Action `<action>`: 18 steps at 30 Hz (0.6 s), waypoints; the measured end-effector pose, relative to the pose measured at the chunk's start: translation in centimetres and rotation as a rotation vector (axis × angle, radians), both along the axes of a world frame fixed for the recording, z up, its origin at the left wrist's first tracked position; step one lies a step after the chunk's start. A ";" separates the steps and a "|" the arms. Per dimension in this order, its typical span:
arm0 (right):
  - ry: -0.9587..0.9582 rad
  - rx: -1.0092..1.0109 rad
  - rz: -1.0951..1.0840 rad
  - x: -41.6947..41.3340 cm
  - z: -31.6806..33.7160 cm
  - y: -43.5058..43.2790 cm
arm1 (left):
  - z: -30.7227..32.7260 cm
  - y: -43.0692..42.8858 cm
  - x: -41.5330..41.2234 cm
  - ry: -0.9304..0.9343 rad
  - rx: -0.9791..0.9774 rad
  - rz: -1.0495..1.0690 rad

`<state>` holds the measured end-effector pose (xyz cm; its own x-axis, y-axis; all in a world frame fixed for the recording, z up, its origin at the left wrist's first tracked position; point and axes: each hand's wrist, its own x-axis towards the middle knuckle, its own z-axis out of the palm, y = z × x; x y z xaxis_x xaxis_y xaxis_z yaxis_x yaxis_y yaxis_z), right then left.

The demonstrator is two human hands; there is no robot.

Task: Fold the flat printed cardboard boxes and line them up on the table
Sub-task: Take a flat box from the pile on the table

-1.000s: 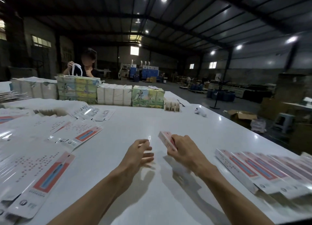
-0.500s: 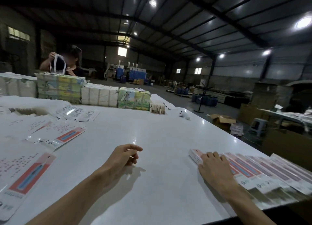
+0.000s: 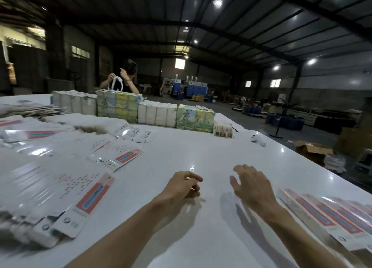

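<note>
Now holds nothing in the loosely curled left hand (image 3: pixel 181 187) or spread-fingered right hand (image 3: pixel 252 187) above the white table (image 3: pixel 201 151).

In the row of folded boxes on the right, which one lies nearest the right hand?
The leftmost box, the row's end one beside the bare tabletop. The right hand is open just left of it; every other box lies farther right.
</note>
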<state>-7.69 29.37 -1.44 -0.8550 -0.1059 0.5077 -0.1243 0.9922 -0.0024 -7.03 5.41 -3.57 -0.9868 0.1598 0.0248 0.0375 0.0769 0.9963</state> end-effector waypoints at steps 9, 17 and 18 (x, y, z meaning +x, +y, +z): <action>-0.147 -0.288 0.217 -3.2 -3.9 -6.8 | 4.9 -9.2 0.6 0.093 -1.161 0.257; -0.183 -0.323 0.296 -3.2 -4.0 -6.8 | 5.7 -15.6 2.8 -0.354 -1.599 0.685; -0.187 -0.325 0.302 -3.2 -4.0 -6.8 | 5.5 -15.9 2.7 -0.372 -1.608 0.672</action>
<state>-10.93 22.60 -5.46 -0.8900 -0.2252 0.3965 -0.3751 0.8559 -0.3560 -4.29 -10.47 1.97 -0.8029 -0.5942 0.0480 -0.5952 0.7945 -0.1204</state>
